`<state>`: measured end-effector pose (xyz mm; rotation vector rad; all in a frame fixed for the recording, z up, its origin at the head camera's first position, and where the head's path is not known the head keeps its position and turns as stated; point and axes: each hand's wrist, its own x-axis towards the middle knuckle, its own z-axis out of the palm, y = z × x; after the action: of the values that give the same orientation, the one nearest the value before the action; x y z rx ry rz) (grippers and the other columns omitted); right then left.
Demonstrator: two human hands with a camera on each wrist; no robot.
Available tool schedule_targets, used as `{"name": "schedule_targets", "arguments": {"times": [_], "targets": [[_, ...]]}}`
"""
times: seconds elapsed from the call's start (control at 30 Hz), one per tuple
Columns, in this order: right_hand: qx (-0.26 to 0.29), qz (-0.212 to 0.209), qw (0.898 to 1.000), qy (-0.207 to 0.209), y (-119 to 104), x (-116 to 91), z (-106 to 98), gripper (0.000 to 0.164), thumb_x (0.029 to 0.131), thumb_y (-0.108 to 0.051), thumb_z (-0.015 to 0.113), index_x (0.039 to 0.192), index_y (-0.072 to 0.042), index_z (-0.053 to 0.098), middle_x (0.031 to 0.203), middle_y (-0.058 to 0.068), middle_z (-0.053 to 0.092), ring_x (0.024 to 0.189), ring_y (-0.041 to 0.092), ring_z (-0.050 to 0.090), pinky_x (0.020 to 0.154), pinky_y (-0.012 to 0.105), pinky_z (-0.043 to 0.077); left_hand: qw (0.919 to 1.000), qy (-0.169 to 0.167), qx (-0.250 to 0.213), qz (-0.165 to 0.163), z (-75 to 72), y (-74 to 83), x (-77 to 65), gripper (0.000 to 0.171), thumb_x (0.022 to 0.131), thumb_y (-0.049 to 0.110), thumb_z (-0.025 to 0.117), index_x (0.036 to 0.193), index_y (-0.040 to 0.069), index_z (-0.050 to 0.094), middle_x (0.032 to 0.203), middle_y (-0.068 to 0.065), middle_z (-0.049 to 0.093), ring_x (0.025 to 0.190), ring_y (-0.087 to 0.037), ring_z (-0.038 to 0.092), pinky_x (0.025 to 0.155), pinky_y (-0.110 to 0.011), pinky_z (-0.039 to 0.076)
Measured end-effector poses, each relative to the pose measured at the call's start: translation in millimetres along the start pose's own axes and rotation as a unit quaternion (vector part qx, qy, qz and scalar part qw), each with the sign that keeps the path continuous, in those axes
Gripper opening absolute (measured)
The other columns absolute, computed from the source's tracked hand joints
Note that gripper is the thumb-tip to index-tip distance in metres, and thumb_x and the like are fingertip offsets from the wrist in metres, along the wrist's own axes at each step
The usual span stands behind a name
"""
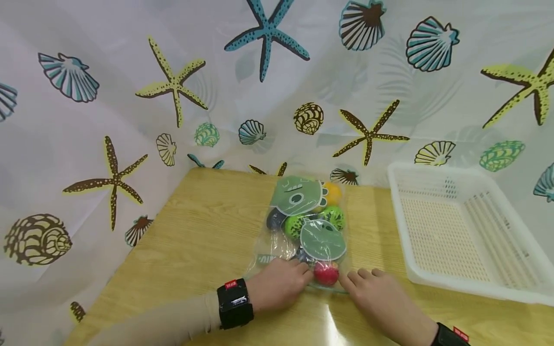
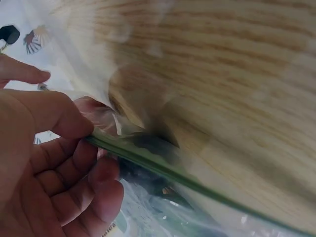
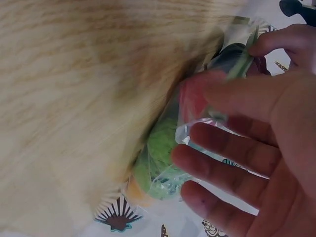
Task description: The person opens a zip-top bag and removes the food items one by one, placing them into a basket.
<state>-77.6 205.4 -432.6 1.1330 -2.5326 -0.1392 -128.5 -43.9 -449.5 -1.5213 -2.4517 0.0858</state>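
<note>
Bag [image 1: 322, 240], clear plastic printed with green cartoon faces, lies on the wooden bench [image 1: 207, 216], its green-edged mouth nearest the person. Left hand [image 1: 281, 284] has its grip closed on that edge, pinched between thumb and fingers. Right hand [image 1: 378, 295] touches the mouth's other end, outer fingers fairly straight; whether its grip is closed there cannot be told. Within the bag sit a red ball [image 1: 326, 275], green patterned balls [image 1: 334, 217], an orange ball [image 1: 333, 193] and dark pieces [image 1: 275, 219]. White basket [image 1: 437, 230] stands to the right.
</note>
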Motion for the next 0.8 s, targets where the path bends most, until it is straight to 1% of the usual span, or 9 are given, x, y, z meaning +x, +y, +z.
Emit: {"name": "schedule_targets", "arguments": {"times": [0.07, 0.13, 0.2, 0.3, 0.33, 0.47, 0.6, 0.7, 0.8], "targets": [[0.013, 0.001, 1.0, 0.017, 0.8, 2.2, 0.5, 0.009, 0.078, -0.007, 0.058, 0.086, -0.009, 0.058, 0.071, 0.001, 0.06, 0.061, 0.019, 0.054, 0.046, 0.035, 0.048, 0.9999, -0.006, -0.011, -0.01, -3.6, -3.1, 0.3, 0.012, 0.083, 0.021, 0.065, 0.095, 0.018, 0.066, 0.084, 0.006, 0.059, 0.068, -0.008, 0.05, 0.045, -0.021, 0.043], [0.031, 0.01, 0.999, 0.034, 1.4, 4.9, -1.8, 0.007, 0.076, -0.007, 0.062, 0.082, -0.01, 0.058, 0.069, 0.0, 0.059, 0.06, 0.017, 0.052, 0.046, 0.033, 0.047, 0.9993, -0.007, -0.027, -0.026, -9.8, -7.1, 0.2, 0.012, 0.082, 0.023, 0.066, 0.093, 0.017, 0.065, 0.084, 0.006, 0.057, 0.068, -0.007, 0.048, 0.045, -0.02, 0.042], [0.051, 0.023, 0.997, 0.05, 2.0, 7.1, -5.0, 0.013, 0.073, -0.008, 0.068, 0.081, -0.011, 0.057, 0.069, -0.003, 0.057, 0.059, 0.015, 0.05, 0.045, 0.032, 0.045, 0.9982, -0.001, -0.043, -0.042, -17.3, -11.7, -0.2, 0.013, 0.08, 0.024, 0.066, 0.091, 0.017, 0.062, 0.083, 0.007, 0.053, 0.069, -0.007, 0.045, 0.045, -0.02, 0.041], [0.078, 0.041, 0.993, 0.072, 3.0, 8.5, -9.5, 0.021, 0.069, -0.011, 0.074, 0.082, -0.013, 0.058, 0.07, -0.006, 0.055, 0.06, 0.013, 0.049, 0.047, 0.031, 0.046, 0.9965, 0.016, -0.059, -0.056, -30.4, -17.7, -0.5, 0.011, 0.082, 0.022, 0.064, 0.09, 0.016, 0.058, 0.082, 0.007, 0.049, 0.069, -0.006, 0.041, 0.046, -0.019, 0.039], [0.088, 0.047, 0.991, 0.084, 3.8, 8.7, -10.3, 0.021, 0.069, -0.009, 0.073, 0.083, -0.013, 0.058, 0.071, -0.006, 0.054, 0.061, 0.013, 0.049, 0.048, 0.031, 0.047, 0.9961, 0.024, -0.062, -0.059, -34.4, -19.5, -0.2, 0.011, 0.083, 0.021, 0.064, 0.09, 0.016, 0.057, 0.082, 0.007, 0.047, 0.07, -0.006, 0.041, 0.047, -0.019, 0.04], [0.125, 0.073, 0.982, 0.125, 7.0, 12.3, -15.2, 0.016, 0.072, -0.006, 0.068, 0.085, -0.011, 0.061, 0.074, -0.005, 0.053, 0.065, 0.012, 0.05, 0.051, 0.031, 0.05, 0.9947, 0.046, -0.059, -0.07, -48.3, -26.6, 0.6, 0.013, 0.084, 0.021, 0.062, 0.095, 0.016, 0.056, 0.084, 0.007, 0.045, 0.071, -0.006, 0.04, 0.048, -0.017, 0.039], [0.142, 0.12, 0.973, 0.136, 8.6, 19.0, -23.1, 0.014, 0.074, -0.01, 0.069, 0.086, -0.011, 0.062, 0.077, -0.004, 0.055, 0.067, 0.009, 0.05, 0.05, 0.029, 0.051, 0.9916, 0.082, -0.056, -0.083, -59.3, -34.7, 0.1, 0.011, 0.085, 0.017, 0.06, 0.095, 0.014, 0.056, 0.086, 0.005, 0.044, 0.072, -0.007, 0.039, 0.051, -0.019, 0.04], [0.148, 0.149, 0.967, 0.145, 9.8, 24.2, -30.3, 0.014, 0.076, -0.012, 0.072, 0.086, -0.011, 0.061, 0.078, -0.003, 0.056, 0.064, 0.008, 0.048, 0.047, 0.027, 0.049, 0.9891, 0.108, -0.037, -0.094, -66.9, -41.2, 1.0, 0.011, 0.085, 0.015, 0.059, 0.095, 0.012, 0.055, 0.088, 0.002, 0.046, 0.073, -0.008, 0.041, 0.053, -0.022, 0.044], [0.169, 0.161, 0.957, 0.175, 11.1, 29.1, -37.1, 0.014, 0.078, -0.009, 0.071, 0.088, -0.009, 0.06, 0.081, -0.002, 0.056, 0.064, 0.008, 0.048, 0.046, 0.027, 0.048, 0.9866, 0.122, -0.018, -0.107, -72.5, -47.3, 4.2, 0.013, 0.086, 0.015, 0.058, 0.098, 0.01, 0.056, 0.09, 0.0, 0.049, 0.074, -0.009, 0.043, 0.055, -0.023, 0.048]]}}
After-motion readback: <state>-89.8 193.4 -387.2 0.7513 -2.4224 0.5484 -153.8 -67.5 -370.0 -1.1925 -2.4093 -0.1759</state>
